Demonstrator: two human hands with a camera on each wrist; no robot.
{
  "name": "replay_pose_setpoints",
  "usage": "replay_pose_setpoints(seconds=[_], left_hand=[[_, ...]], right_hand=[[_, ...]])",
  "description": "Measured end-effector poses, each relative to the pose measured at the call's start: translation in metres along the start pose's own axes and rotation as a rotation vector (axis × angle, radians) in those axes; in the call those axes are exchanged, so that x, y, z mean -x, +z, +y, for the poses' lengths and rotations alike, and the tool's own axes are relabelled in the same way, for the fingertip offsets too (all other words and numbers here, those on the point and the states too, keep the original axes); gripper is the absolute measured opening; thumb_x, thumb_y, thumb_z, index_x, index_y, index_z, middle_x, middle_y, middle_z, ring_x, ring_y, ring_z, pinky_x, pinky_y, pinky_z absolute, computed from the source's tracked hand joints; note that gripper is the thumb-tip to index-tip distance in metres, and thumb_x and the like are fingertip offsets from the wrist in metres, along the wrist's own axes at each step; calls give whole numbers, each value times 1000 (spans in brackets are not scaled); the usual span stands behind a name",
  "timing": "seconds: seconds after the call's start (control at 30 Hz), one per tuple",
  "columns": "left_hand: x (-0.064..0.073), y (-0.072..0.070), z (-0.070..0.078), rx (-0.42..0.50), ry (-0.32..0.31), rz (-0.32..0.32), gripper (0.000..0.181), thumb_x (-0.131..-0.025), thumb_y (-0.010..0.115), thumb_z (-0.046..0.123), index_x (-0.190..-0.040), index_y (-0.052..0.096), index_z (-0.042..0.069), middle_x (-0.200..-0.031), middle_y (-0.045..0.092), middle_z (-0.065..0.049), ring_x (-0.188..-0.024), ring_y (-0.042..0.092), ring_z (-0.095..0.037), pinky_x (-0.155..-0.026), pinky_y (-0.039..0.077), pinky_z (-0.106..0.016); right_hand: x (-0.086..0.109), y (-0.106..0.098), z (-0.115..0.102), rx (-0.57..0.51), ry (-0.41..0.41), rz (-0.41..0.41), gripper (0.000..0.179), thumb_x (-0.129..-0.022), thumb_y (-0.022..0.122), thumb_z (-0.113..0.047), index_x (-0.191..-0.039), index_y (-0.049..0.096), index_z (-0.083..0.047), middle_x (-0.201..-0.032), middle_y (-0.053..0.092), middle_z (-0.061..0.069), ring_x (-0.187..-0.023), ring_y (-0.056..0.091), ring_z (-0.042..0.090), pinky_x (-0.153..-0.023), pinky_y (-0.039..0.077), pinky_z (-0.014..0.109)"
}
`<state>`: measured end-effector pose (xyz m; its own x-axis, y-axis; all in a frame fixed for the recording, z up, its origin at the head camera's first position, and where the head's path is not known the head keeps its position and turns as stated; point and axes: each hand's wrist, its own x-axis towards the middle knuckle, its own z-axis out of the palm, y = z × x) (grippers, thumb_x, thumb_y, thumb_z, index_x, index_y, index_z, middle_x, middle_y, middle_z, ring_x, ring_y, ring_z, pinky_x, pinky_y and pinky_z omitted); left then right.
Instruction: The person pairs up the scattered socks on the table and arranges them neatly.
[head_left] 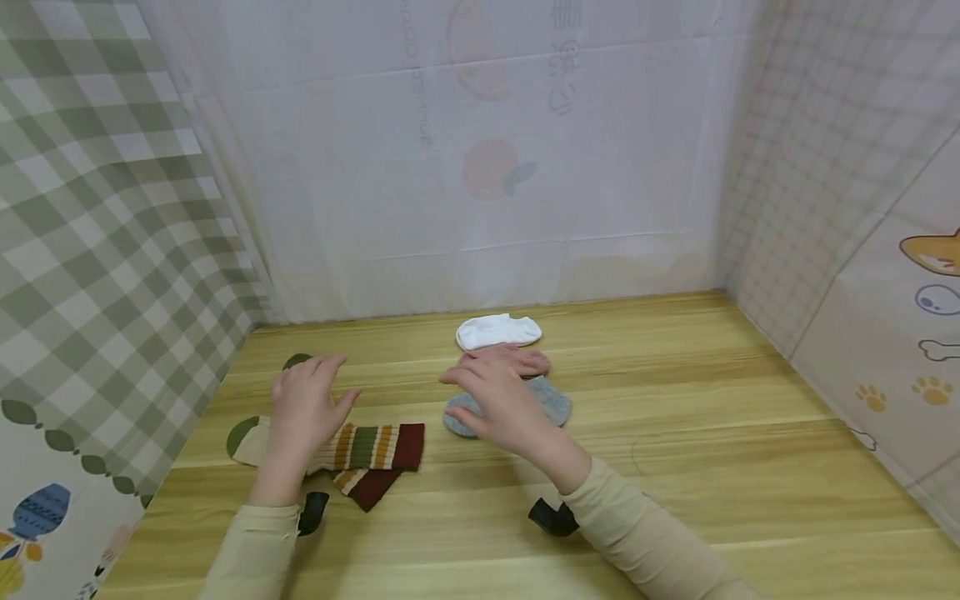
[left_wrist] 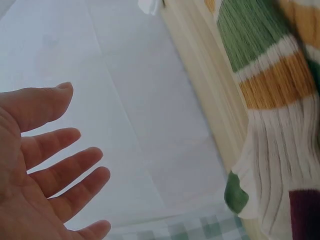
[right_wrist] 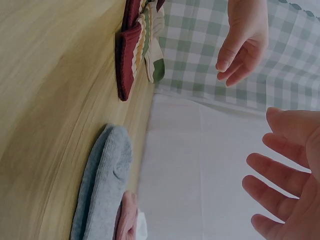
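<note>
My left hand (head_left: 303, 408) hovers above a pair of striped socks (head_left: 375, 447) in cream, green, orange and dark red. Its fingers are spread and hold nothing, as the left wrist view also shows. Over a grey sock bundle (head_left: 553, 402) hangs my right hand (head_left: 506, 404), fingers loosely bent with nothing between them. Behind the grey socks lie pink socks (head_left: 528, 362), partly hidden by that hand in the head view. Farthest back are white socks (head_left: 498, 332). In the right wrist view the grey socks (right_wrist: 107, 185) lie flat on the table, apart from the hand.
The wood-grain table (head_left: 712, 417) meets a white cloth wall (head_left: 360, 183) at the back. Green checked cloth (head_left: 112, 183) hangs on the left, and a patterned sheet (head_left: 862, 250) stands along the right edge. Black wrist straps (head_left: 553, 518) show under the forearms.
</note>
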<state>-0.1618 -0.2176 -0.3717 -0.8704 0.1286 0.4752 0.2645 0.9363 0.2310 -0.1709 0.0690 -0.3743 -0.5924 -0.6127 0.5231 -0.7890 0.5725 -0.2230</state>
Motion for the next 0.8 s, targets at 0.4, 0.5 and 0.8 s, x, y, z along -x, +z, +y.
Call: replay_pose_setpoints(seconds=[0.4,0.5,0.8], left_hand=[[3,-10,-28,-20,-93,-57,49,-88,75,21,-128,60,-2,-120,62,-29,-105,57,-50,-83,38,-68],[4,-10,-34,-15,-115,-60,48,-89,74,21,-129,59,-3,-121,61,-30,-106,56,-51,-83,38,-69],[4,-11,-51,-23,-176,-91,50,-91,70,23,-129,56,-5,-126,57,-32,-110,54,-52,-80,38,-71]], right_hand=[[-12,9,-13,-48,7,-81,41,-91,74,-26,-127,62,-8,-122,64,6,-117,56,22,-106,38,40],[-15,11,-17,-51,23,-109,43,-92,72,-27,-129,61,-8,-124,64,6,-119,56,22,-107,38,39],[-26,23,-21,3,68,-200,47,-94,70,-31,-134,58,-10,-127,63,5,-121,56,22,-108,37,38]])
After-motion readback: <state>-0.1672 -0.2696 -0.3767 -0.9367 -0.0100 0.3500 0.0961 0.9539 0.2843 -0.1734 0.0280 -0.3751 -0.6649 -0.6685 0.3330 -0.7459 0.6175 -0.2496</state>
